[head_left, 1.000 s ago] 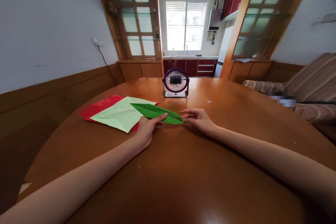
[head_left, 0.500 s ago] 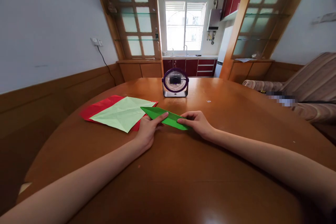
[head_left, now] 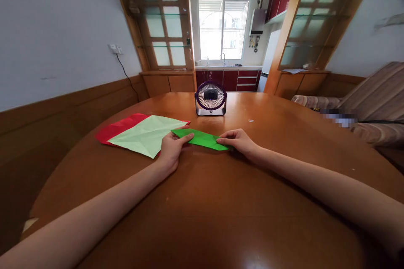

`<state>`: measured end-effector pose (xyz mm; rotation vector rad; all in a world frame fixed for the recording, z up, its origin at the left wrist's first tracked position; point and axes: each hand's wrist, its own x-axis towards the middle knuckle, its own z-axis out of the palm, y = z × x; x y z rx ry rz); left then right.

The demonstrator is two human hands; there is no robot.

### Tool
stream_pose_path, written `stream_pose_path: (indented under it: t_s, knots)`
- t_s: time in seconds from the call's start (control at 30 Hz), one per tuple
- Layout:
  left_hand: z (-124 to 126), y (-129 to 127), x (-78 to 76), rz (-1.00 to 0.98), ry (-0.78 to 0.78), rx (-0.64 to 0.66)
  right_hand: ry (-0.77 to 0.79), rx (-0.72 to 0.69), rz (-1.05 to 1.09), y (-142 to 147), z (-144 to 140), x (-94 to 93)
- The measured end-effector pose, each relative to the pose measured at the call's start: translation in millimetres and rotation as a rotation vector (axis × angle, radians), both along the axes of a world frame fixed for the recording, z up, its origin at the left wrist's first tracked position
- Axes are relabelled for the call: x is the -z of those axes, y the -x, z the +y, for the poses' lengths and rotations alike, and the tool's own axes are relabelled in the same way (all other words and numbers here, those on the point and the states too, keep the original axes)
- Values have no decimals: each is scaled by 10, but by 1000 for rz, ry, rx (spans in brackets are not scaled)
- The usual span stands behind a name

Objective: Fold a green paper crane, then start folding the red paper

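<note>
A folded green paper, long and narrow with slanted ends, is held between my two hands above the table. My left hand grips its left part, thumb on top and the other fingers mostly hidden behind. At the right end my right hand pinches the paper between thumb and fingers. Just left of my left hand lies a creased pale green sheet, resting on a red sheet that shows along its upper left side.
A small purple desk fan stands on the brown wooden table, beyond the green paper. A scrap of something whitish lies to its right. On the far right is a striped sofa.
My left hand has slid a little left along the folded green paper. The paper now tilts less and shows a broader face. My right hand has shifted slightly.
</note>
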<state>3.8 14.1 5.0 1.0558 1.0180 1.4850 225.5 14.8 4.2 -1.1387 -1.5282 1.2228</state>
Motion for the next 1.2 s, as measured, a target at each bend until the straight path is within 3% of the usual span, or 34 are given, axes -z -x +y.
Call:
stream_pose_path:
  t_s: [0.1,0.17,0.3,0.4,0.47,0.53,0.63,0.9,1.03,1.2]
  knots:
    - [52,48,30,148,-10,-97,-92,-28,-96,-38,73,20]
    - [95,91,60,390,-63,-137,-147,-78,-168,-56,107,35]
    - [103,116,93,1041,-419,-188,-184,-156,-275,-63,128,57]
    - [22,35,101,1329,-696,-50,-176,-153,-316,-57,139,56]
    - [-39,-43,108,1404,-742,155,-188,-152,-351,-59,155,43]
    - [-81,-104,112,1466,-687,368,-216,-160,-403,-69,176,22]
    - [-98,-131,105,1537,-586,565,-245,-175,-504,-104,205,-17]
    - [-114,-120,24,1625,-500,676,-391,-219,-659,-273,106,-99]
    - [-128,-141,-10,1647,-494,694,-697,-136,-622,-328,-18,-93]
    - [-120,-146,-12,1663,-488,703,-1015,-381,-747,-367,-129,-15]
